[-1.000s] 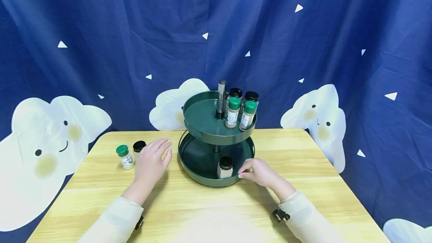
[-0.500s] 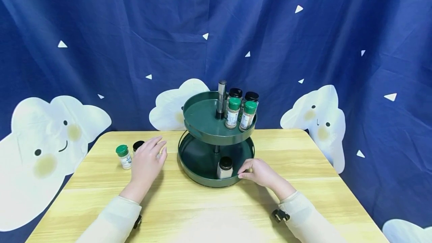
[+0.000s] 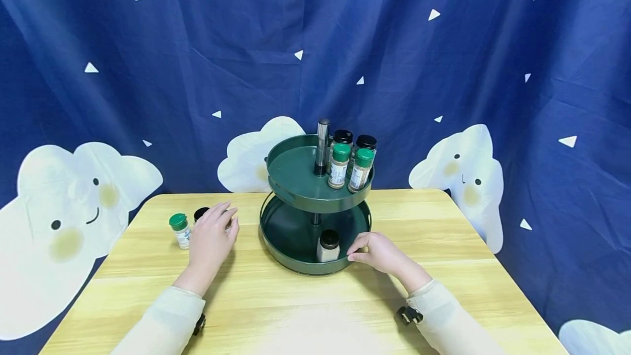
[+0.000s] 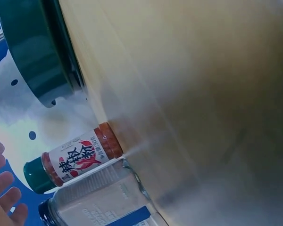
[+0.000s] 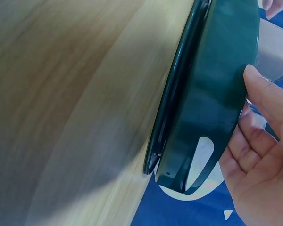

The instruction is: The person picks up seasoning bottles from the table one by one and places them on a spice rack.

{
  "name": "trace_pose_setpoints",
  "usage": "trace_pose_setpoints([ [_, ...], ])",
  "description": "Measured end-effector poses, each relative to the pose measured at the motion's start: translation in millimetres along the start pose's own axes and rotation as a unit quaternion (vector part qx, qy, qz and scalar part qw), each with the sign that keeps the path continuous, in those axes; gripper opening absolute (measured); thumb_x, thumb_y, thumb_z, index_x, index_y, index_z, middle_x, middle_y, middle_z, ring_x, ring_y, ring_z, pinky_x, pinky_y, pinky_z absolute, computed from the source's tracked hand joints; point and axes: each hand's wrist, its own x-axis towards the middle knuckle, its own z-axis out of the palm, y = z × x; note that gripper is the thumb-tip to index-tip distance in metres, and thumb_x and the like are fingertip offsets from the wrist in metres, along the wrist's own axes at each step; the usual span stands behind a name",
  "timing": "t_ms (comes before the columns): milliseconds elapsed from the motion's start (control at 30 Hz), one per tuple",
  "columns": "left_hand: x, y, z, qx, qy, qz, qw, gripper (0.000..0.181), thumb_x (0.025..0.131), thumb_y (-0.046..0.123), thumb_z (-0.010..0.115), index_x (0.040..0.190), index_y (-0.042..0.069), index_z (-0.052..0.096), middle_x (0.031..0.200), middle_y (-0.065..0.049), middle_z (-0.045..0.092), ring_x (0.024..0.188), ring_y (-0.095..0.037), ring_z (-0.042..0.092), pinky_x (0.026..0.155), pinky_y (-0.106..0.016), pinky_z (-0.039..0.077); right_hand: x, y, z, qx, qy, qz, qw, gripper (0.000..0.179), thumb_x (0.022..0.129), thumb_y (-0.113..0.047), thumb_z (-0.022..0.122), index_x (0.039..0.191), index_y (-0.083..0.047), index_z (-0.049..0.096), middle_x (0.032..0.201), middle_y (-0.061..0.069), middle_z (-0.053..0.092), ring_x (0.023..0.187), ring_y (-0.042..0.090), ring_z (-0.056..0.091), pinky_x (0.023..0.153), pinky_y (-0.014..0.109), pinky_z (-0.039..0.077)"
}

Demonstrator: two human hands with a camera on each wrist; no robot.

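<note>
My left hand [image 3: 211, 237], fingers loosely extended, hovers beside a black-lidded jar [image 3: 200, 213], which it partly covers in the head view. The left wrist view shows this clear jar [image 4: 101, 200] of pale powder beside a green-capped shaker of red powder [image 4: 80, 157]. Apart from them, the fingers [image 4: 4, 183] hold nothing. My right hand [image 3: 379, 252] pinches the rim of the lower tray [image 3: 291, 262] of a dark green two-tier turntable, its thumb [image 5: 262, 89] against the rim. A black-capped jar [image 3: 328, 246] of pale powder stands inside that tray, near those fingers.
The upper tray [image 3: 296, 179] bears black-lidded jars [image 3: 366, 142] and green-capped shakers [image 3: 338, 166] on its right side, around a metal post [image 3: 322, 149]. Another green-capped shaker [image 3: 182, 232] stands at the left of the wooden table [image 3: 315, 311]. A blue curtain [image 3: 315, 26] hangs behind.
My left hand has shifted slightly left and back from the turntable, covering more of the black-lidded jar. The right hand stays at the lower tray's rim; the turntable looks still.
</note>
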Motion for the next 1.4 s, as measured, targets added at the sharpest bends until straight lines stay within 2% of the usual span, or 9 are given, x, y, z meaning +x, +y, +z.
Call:
trace_pose_setpoints([
  [500, 1.3, -3.6, 1.6, 0.021, -0.052, -0.029, 0.9980, 0.024, 0.088, 0.009, 0.071, 0.111, 0.002, 0.075, 0.124, -0.016, 0.068, 0.117, -0.037, 0.061, 0.092, -0.056, 0.053, -0.3, 0.8, -0.8, 0.000, -0.005, 0.001, 1.0000, 0.006, 0.086, -0.018, 0.079, 0.088, -0.012, 0.080, 0.086, -0.008, 0.070, 0.086, 0.015, 0.068, 0.082, 0.032, 0.056],
  [867, 4.6, 0.5, -0.1, 0.040, -0.127, -0.067, 0.9888, 0.024, 0.092, 0.011, 0.067, 0.113, 0.001, 0.074, 0.130, -0.018, 0.064, 0.122, -0.038, 0.058, 0.097, -0.055, 0.051, -1.0, -0.4, -0.5, 0.001, -0.001, -0.003, 1.0000, 0.006, 0.087, -0.018, 0.079, 0.088, -0.012, 0.080, 0.086, -0.007, 0.070, 0.086, 0.014, 0.068, 0.083, 0.033, 0.056],
  [1133, 5.2, 0.4, 1.4, 0.046, -0.137, -0.072, 0.9868, 0.023, 0.093, 0.009, 0.066, 0.112, 0.001, 0.074, 0.128, -0.018, 0.065, 0.121, -0.038, 0.058, 0.096, -0.055, 0.051, -1.6, -0.4, 0.4, 0.007, 0.004, -0.004, 1.0000, 0.008, 0.087, -0.018, 0.079, 0.088, -0.011, 0.080, 0.086, -0.007, 0.070, 0.085, 0.016, 0.069, 0.082, 0.032, 0.056],
  [1400, 6.5, -0.5, 2.4, 0.032, -0.138, -0.081, 0.9866, 0.022, 0.092, 0.006, 0.066, 0.112, 0.000, 0.073, 0.125, -0.018, 0.066, 0.118, -0.039, 0.059, 0.095, -0.056, 0.051, -1.4, 1.4, 1.7, 0.002, 0.005, -0.002, 1.0000, 0.006, 0.086, -0.019, 0.079, 0.088, -0.013, 0.081, 0.085, -0.009, 0.070, 0.085, 0.010, 0.067, 0.081, 0.031, 0.056],
])
